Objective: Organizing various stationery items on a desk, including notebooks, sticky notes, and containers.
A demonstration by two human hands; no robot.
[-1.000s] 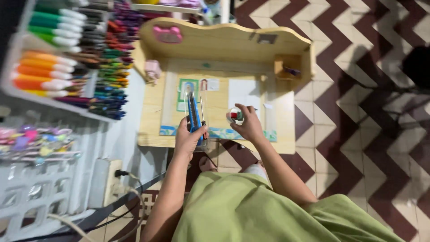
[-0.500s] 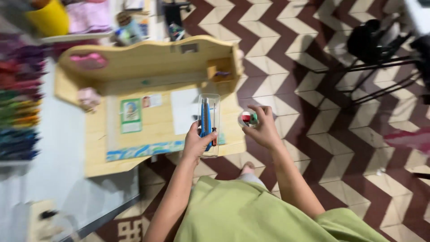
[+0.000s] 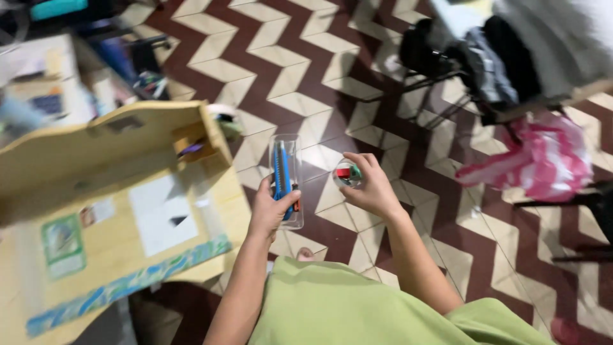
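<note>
My left hand grips a clear plastic tray that holds a blue utility knife and a thin tool with a red handle. My right hand holds a small clear round container with red and green pieces inside. Both hands are raised in front of me, a little apart, above the zigzag tiled floor. My green garment fills the bottom of the view.
A low wooden desk with cards and a white sheet under a clear cover stands at the left. Black folding chairs with clothes stand at the upper right, next to a pink and white bag. Clutter lies at the upper left.
The view has swung to the right: the desk slid left and the marker racks left the picture. Chairs and a pink bag came into sight. Both hands keep their hold.
</note>
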